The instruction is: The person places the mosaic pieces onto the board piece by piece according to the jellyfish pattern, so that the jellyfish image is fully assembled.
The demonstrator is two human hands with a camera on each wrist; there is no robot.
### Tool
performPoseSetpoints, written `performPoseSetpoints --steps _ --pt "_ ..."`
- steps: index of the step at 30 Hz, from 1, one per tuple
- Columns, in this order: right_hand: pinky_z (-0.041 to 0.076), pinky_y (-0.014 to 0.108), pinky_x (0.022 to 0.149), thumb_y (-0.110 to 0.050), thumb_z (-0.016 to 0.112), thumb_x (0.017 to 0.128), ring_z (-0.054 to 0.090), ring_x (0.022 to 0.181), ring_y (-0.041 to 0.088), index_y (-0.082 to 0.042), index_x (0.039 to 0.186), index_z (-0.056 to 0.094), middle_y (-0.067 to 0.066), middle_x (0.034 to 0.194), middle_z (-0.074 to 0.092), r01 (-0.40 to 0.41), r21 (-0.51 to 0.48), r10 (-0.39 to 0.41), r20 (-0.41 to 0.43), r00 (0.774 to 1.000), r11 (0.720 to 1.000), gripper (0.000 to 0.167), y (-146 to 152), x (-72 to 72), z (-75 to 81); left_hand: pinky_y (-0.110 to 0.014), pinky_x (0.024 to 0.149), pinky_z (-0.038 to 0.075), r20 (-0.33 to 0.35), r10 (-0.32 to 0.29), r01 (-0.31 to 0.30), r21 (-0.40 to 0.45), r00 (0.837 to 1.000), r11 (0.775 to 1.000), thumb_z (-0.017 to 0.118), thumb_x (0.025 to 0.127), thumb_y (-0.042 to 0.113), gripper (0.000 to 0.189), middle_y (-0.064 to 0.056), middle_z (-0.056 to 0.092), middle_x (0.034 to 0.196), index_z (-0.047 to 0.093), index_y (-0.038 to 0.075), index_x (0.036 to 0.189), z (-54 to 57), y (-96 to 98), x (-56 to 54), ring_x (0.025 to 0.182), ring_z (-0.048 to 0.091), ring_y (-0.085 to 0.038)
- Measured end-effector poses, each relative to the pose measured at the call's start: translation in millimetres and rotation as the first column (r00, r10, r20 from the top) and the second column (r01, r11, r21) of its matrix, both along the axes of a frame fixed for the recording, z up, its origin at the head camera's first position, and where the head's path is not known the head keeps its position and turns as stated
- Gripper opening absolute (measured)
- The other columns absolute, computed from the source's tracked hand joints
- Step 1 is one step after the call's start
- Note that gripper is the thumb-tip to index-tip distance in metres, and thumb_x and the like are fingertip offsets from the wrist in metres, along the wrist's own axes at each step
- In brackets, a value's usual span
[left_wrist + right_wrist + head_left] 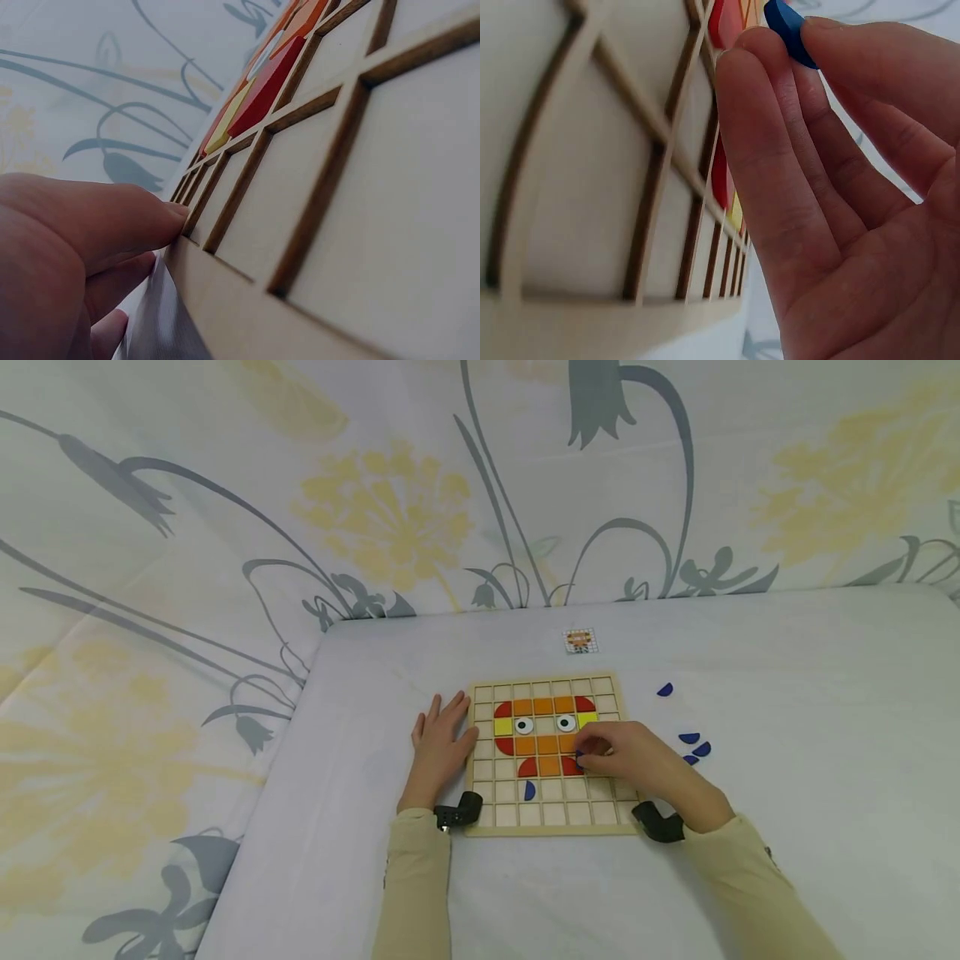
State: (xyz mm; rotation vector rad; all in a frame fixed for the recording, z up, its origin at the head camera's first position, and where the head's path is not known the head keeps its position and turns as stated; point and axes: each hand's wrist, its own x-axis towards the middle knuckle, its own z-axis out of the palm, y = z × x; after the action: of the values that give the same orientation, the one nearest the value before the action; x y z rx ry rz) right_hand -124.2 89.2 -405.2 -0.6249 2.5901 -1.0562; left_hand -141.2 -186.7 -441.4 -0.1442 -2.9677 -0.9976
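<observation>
A wooden grid board [555, 830] lies on the white surface, with red, orange and yellow tiles and two eye discs set in its cells. My right hand [626, 758] is over the board's right half. Between thumb and fingertips it pinches a small blue half-round tile [787, 31], seen best in the right wrist view. One more blue tile [529, 791] lies in a cell below the red and orange row. My left hand [441, 747] rests at the board's left edge, its fingers extended and the thumb touching the wooden frame [217, 292].
Several loose blue half-round tiles [689, 738] lie right of the board, with a single blue tile [665, 690] farther back. Behind the board is a small picture card [581, 641] showing a gridded figure. Flower-patterned cloth [390, 510] rises behind and at left.
</observation>
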Motion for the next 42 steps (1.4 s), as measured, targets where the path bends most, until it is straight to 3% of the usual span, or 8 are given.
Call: performPoseSetpoints --steps 6,15,25,36,42 --pt "0.046 0.028 0.07 -0.016 0.063 0.082 0.052 0.075 0.009 -0.016 0.089 0.065 -0.01 0.079 0.058 -0.053 -0.021 0.053 -0.006 0.999 0.998 0.007 -17 6.4 3.2 -0.047 0.104 0.0 -0.004 -0.005 0.005 -0.002 1.0 1.0 0.051 0.089 0.026 0.05 0.002 0.031 0.143 0.039 0.014 0.136 2.0 0.2 -0.7 0.135 0.009 -0.024" --pt "0.046 0.021 0.066 -0.018 0.065 0.081 0.052 0.069 0.003 -0.019 0.089 0.065 -0.016 0.074 0.057 -0.159 -0.009 0.158 -0.029 0.987 0.987 0.008 -45 19.0 -10.3 -0.046 0.104 0.0 0.001 -0.002 0.002 -0.009 1.0 1.0 0.05 0.089 0.026 0.05 0.003 0.03 0.143 0.039 0.015 0.137 1.2 -0.6 -1.6 0.135 0.008 -0.023" --pt "0.044 0.02 0.06 -0.014 0.067 0.078 0.049 0.062 0.002 -0.018 0.083 0.065 -0.016 0.069 0.054 -0.223 -0.004 0.222 -0.087 0.971 0.975 0.006 -61 31.2 -10.7 -0.045 0.104 0.0 0.001 0.003 -0.003 -0.007 1.0 1.0 0.05 0.089 0.028 0.051 0.005 0.03 0.142 0.038 0.016 0.137 -1.1 0.1 -1.7 0.135 0.008 -0.022" --pt "0.042 0.021 0.061 -0.012 0.067 0.076 0.047 0.064 0.004 -0.015 0.081 0.067 -0.012 0.073 0.056 -0.206 0.082 0.217 -0.168 0.962 0.975 0.006 -65 34.9 -9.8 -0.045 0.104 0.0 0.003 0.001 -0.001 -0.007 1.0 1.0 0.05 0.089 0.026 0.05 0.004 0.03 0.143 0.039 0.015 0.137 -2.1 -0.5 -1.8 0.135 0.008 -0.022" --pt "0.044 0.023 0.064 -0.014 0.068 0.076 0.048 0.067 0.005 -0.015 0.083 0.068 -0.01 0.078 0.057 -0.198 0.111 0.215 -0.17 0.962 0.974 0.007 -65 35.1 -9.0 -0.045 0.104 -0.001 -0.002 -0.001 0.001 0.006 1.0 1.0 0.05 0.089 0.026 0.05 0.004 0.03 0.142 0.039 0.015 0.136 -0.8 -0.6 -1.5 0.135 0.008 -0.021"
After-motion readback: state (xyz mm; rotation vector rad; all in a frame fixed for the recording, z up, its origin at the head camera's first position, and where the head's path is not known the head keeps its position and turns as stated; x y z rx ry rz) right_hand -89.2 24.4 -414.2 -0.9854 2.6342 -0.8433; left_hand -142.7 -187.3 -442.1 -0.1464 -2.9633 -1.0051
